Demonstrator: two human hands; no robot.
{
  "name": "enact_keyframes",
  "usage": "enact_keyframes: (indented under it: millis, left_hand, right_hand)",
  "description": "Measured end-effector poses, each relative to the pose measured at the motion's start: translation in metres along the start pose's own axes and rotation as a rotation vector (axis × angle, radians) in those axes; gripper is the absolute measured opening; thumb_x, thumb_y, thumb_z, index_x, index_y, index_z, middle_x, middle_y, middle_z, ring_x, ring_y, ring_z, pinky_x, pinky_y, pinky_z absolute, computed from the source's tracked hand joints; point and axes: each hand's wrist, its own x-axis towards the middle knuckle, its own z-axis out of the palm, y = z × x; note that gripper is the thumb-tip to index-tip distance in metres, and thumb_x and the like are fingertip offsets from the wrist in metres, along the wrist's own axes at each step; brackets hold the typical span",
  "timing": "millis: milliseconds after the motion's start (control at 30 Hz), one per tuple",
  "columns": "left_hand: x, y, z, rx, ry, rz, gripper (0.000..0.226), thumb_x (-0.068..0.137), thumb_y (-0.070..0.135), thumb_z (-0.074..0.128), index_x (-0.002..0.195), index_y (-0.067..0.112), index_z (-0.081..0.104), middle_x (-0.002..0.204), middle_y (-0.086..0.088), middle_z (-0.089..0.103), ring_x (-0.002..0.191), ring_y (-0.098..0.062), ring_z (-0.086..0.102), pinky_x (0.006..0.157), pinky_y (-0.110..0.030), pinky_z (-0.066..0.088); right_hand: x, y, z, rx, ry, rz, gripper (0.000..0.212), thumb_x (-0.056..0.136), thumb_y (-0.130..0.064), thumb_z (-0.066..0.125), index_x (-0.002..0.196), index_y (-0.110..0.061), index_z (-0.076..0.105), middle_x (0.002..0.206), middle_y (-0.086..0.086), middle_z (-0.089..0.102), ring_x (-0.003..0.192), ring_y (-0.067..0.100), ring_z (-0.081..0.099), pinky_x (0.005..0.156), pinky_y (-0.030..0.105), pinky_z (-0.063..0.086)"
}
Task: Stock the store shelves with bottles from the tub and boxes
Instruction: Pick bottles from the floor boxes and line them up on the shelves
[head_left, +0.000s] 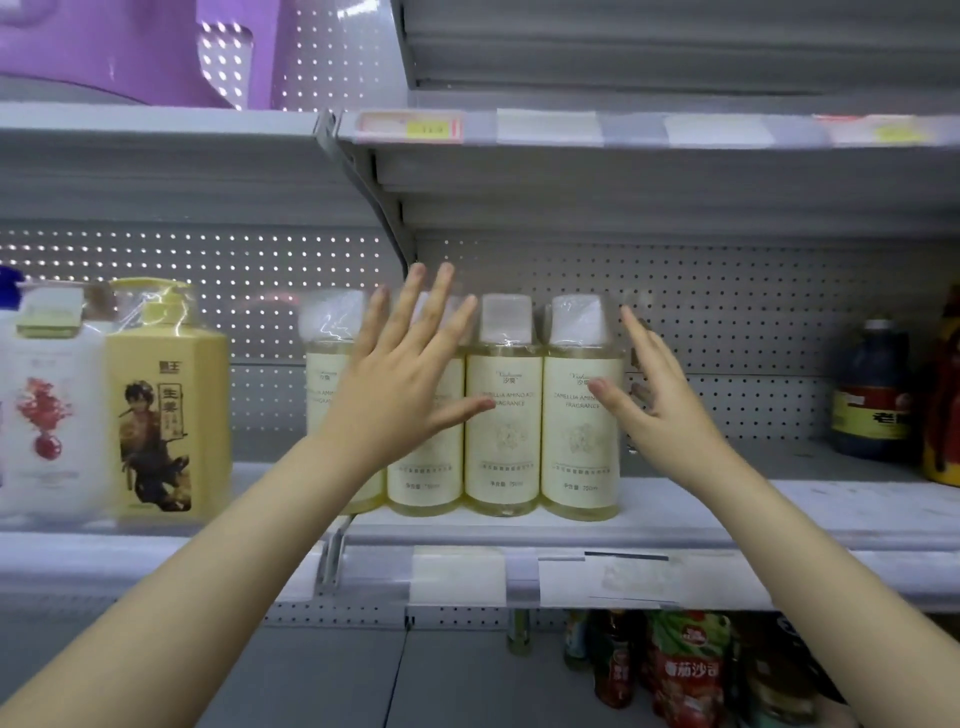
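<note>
A row of 4 pale yellow bottles (503, 410) stands upright on the middle shelf (779, 506), each long axis vertical, white caps up and labels facing out, packed side by side and apparently touching. Both hands are raised in front of this row, and the relation that matters is how they bracket it — the left hand (402, 374) lies flat across the front of the 2 left bottles, while the right hand (657, 400) sits at the right end, just beside the last bottle. The left fingers (441, 306) are spread wide and straight, pointing up and slightly right, with the thumb reaching across toward the 3rd bottle's label; nothing is pinched. The right fingers (636, 325) are also open and loosely splayed, palm turned inward toward the row, thumb near the 4th bottle's label; whether it touches cannot be told. Both forearms rise from the lower corners and converge on the bottles, wrists roughly straight. My reading is that the bottles are already placed and the hands are squaring them up, so any next nudge would likely go inward from the right or back toward the pegboard (727, 291) — a light one, since tall narrow bottles tip easily.
</note>
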Motion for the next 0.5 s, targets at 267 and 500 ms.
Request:
enact_keyframes:
  millis: [267,500]
  left_hand:
    - [-0.048,-0.018,-0.039,-0.521,-0.076,-0.143,0.086,0.085,0.074,0.019,0.154,0.025,0.008,0.16,0.01,-0.012,0.142,0.002,-0.023,0.109,-0.012,-0.019]
    - [-0.095,-0.028,-0.097,-0.935,-0.143,-0.237,0.076,0.089,0.072,0.033,0.152,0.033,0.016,0.156,0.022,0.0,0.143,0.007,-0.001,0.114,-0.021,0.004]
  right_hand:
    - [-0.035,-0.054,0.039,-0.015,0.266,-0.224,0.041,0.101,-0.024,0.049,0.142,-0.024,0.045,0.139,-0.019,0.044,0.133,-0.003,0.038,0.113,0.024,0.033]
    - [-0.076,-0.126,0.08,0.283,0.21,-0.114,0.039,0.102,-0.029,0.047,0.141,-0.023,0.049,0.14,-0.014,0.053,0.128,-0.006,0.046,0.111,0.028,0.04]
